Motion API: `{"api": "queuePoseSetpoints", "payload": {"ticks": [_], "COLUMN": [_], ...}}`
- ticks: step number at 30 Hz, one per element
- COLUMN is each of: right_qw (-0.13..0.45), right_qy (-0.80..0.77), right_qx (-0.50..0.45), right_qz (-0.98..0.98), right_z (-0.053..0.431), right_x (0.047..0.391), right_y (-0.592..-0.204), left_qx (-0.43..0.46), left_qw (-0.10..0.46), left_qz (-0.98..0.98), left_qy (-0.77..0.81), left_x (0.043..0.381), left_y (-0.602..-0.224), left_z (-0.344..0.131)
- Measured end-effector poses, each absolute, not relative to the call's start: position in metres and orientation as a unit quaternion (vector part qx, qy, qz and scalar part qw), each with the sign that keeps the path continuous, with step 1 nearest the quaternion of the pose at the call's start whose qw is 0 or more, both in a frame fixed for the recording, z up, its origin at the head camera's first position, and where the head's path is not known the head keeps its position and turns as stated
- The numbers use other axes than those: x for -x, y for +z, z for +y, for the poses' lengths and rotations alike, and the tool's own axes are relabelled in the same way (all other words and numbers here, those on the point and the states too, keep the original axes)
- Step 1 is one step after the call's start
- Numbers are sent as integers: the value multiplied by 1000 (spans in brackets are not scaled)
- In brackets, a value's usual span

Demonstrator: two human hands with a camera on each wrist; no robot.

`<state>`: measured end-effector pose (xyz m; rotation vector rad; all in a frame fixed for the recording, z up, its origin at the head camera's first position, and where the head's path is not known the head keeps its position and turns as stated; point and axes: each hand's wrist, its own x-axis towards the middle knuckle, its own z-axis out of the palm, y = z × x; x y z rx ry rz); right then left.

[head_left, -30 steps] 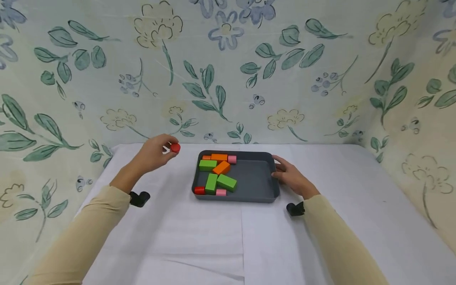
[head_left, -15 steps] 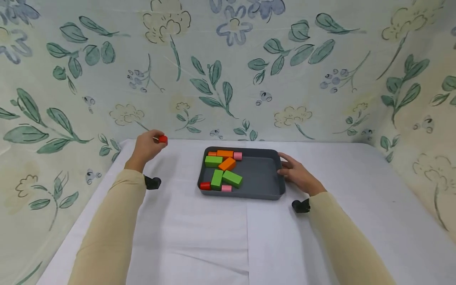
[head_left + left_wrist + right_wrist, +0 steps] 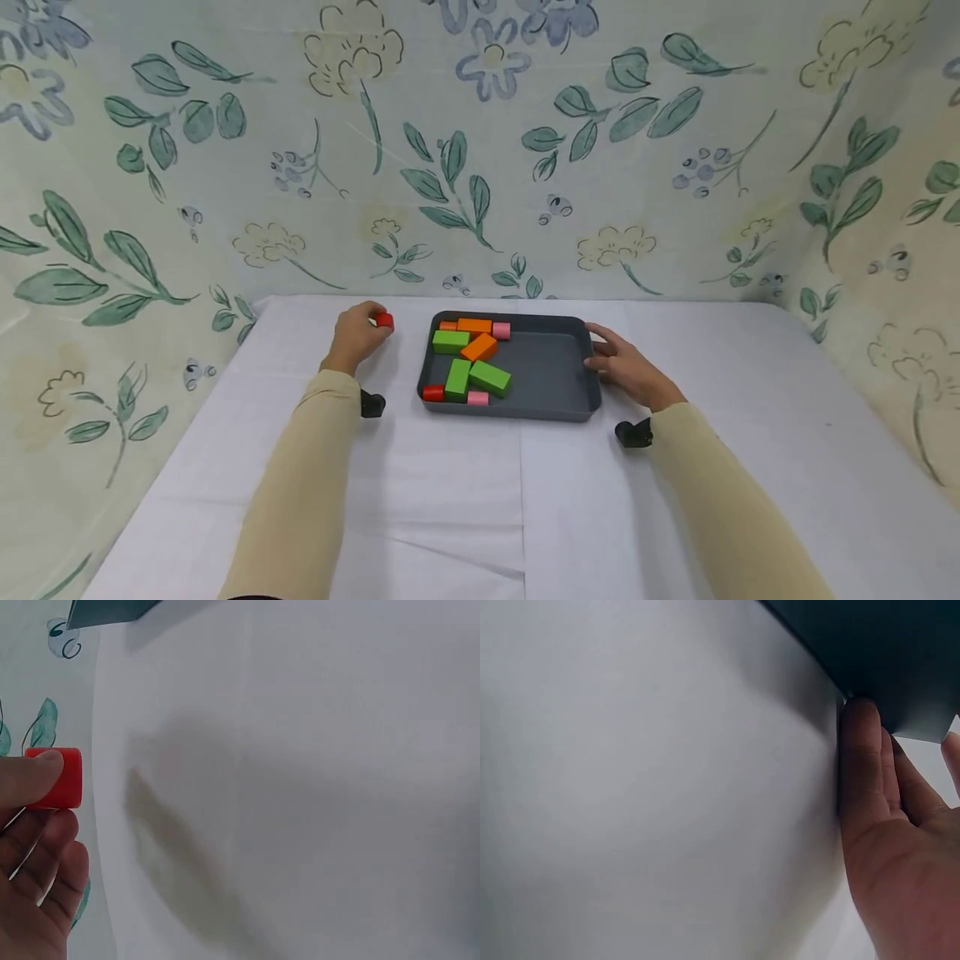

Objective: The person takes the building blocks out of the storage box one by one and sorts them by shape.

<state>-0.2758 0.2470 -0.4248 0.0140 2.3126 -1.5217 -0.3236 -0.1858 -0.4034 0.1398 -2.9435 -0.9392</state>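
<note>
Left of the tray, my left hand [image 3: 354,340] pinches a red cylindrical block [image 3: 386,322] between thumb and fingers. The left wrist view shows the red block [image 3: 70,784] with the thumb on its upper side. My right hand [image 3: 632,372] touches the right end of the dark grey tray [image 3: 546,367], fingers mostly straight against its outer wall [image 3: 915,667]. Inside the tray's left half lie several blocks: green ones such as a green block [image 3: 491,378], an orange block [image 3: 479,347], a pink block [image 3: 477,398] and a red block [image 3: 433,393].
A white cloth [image 3: 450,500] covers the table under the tray. Behind it hangs a floral curtain [image 3: 480,167], close to the table's far edge. Each wrist carries a small black camera, one being the left camera [image 3: 372,404].
My left hand went left and up with the red block, then came back right and lower toward the tray. The right hand stays at the tray's end, and the tray's blocks have not moved.
</note>
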Motion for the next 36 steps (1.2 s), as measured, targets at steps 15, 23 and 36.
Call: {"api": "queuePoseSetpoints", "payload": {"ticks": [15,23,36], "right_qw": [215,223,220], "right_qy": [-537,-541,-541], "right_qx": [8,15,18], "right_qz": [815,811,812], "right_z": [247,248,248], "right_x": [277,279,278], "right_y": [-425,-425,-422], "left_qx": [-42,-21,-8], "left_qw": [-5,-8,-66], "left_qz": [-944,-943,-932], "left_qy": [-328,-331,-356], "left_x": [322,324,322], "left_y": [-420,-419,-422], "left_z": [-160,-151,-160]}}
